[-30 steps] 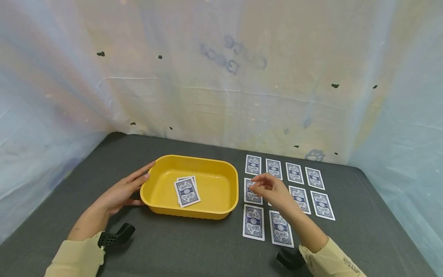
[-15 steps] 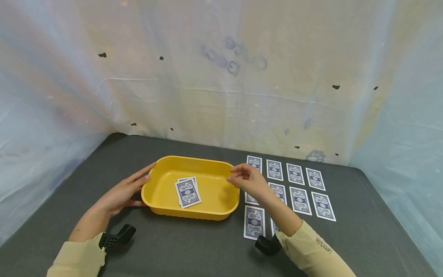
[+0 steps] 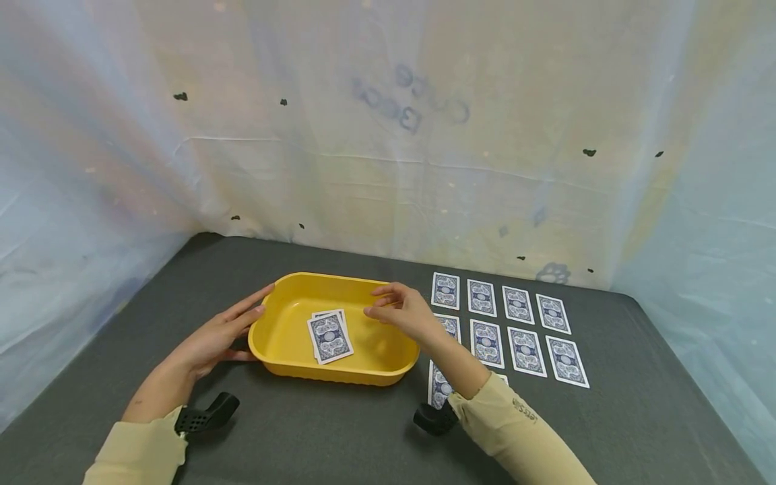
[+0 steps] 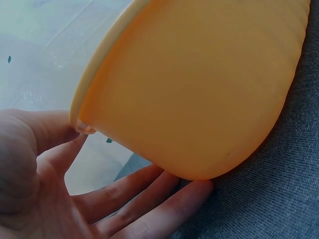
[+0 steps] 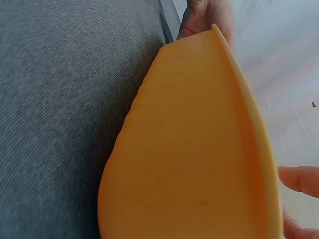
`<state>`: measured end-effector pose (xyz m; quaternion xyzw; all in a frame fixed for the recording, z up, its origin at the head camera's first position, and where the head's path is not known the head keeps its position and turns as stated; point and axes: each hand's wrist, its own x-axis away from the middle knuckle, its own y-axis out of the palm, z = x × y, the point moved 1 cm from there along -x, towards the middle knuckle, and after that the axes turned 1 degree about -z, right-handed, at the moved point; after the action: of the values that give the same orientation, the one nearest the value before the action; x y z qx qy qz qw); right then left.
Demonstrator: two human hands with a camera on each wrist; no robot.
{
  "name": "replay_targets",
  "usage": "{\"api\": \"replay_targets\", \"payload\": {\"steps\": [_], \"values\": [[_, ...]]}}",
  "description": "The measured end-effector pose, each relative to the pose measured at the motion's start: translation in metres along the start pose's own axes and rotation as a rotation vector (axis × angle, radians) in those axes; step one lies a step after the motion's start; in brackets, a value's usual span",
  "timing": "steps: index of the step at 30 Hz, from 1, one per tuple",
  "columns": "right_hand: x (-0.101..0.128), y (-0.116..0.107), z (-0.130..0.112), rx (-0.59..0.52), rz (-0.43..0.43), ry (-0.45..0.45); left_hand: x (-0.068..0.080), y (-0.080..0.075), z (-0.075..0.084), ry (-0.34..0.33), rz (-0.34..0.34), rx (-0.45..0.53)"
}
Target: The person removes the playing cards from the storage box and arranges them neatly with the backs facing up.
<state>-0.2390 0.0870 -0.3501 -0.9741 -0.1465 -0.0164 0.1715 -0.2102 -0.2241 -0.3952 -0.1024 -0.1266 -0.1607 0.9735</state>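
A yellow plastic tub stands on the grey table with a small stack of blue-backed cards lying face down inside. My left hand rests flat against the tub's left wall, fingers straight; in the left wrist view the left hand lies along the tub. My right hand hovers over the tub's right half with thumb and fingertips drawn together; no card shows between them. The right wrist view shows only the tub's outer wall and a fingertip.
Several blue-backed cards lie face down in rows on the table right of the tub, partly hidden by my right forearm. A pale plastic sheet hangs behind and beside the table. The grey table cloth runs to the front edge.
My right hand has moved left from above the rows of cards to over the tub. The left hand and the tub have stayed put.
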Motion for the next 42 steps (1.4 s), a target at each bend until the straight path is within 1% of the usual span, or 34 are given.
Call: {"api": "replay_targets", "payload": {"steps": [4, 11, 20, 26, 30, 36, 42], "values": [[-0.004, 0.007, -0.002, 0.01, -0.007, 0.01, -0.001, 0.001, 0.0, -0.007, 0.001, 0.005], [-0.01, 0.018, -0.005, 0.051, -0.025, 0.003, 0.001, 0.001, 0.002, -0.005, -0.002, 0.013], [-0.018, 0.032, -0.004, 0.119, -0.039, 0.044, 0.001, 0.002, 0.002, 0.002, -0.007, 0.011], [-0.022, 0.042, -0.004, 0.128, -0.052, 0.069, 0.0, 0.002, 0.001, -0.005, -0.001, 0.009], [-0.026, 0.049, -0.001, 0.145, -0.076, 0.087, 0.0, 0.002, 0.0, -0.006, 0.0, 0.008], [-0.03, 0.056, 0.005, 0.229, -0.102, 0.118, 0.001, 0.001, 0.0, -0.001, -0.004, 0.012], [-0.03, 0.058, 0.007, 0.313, -0.11, 0.107, 0.001, 0.001, 0.001, -0.001, -0.004, 0.006]]}}
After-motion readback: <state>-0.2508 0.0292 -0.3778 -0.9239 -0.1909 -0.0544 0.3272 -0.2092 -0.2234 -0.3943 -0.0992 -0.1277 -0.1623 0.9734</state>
